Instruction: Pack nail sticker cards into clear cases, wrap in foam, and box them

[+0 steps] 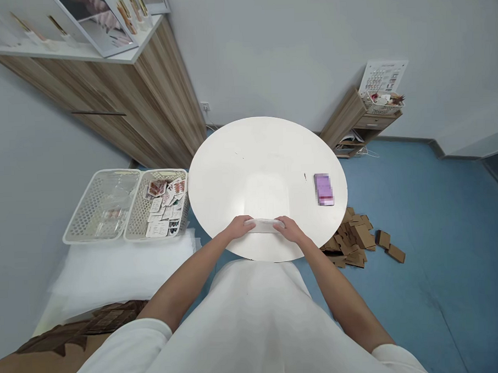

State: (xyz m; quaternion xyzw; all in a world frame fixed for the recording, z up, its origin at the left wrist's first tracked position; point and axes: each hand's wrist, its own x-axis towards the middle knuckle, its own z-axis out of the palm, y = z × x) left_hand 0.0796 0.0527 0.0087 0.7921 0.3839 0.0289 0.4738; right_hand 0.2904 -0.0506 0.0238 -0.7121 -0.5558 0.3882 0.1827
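Near the front edge of a round white table (215, 171), a whitish, translucent rolled or folded sheet (264, 226) lies crosswise between my hands. My left hand (239, 227) grips its left end with bent fingers. At its right end, my right hand (289, 229) holds it the same way. A flat, nearly transparent sheet seems to extend from the roll toward the table's middle. Toward the right side of the table rests a purple and pink box-like item (324, 189), its details blurred.
Left of the table, one white basket (93, 207) holds clear containers and another (129, 227) printed cards. White sheets (124, 269) lie below them. Cardboard boxes (352, 239) pile on the floor at right. A wooden cabinet (158, 97) and small shelf (345, 113) stand behind.
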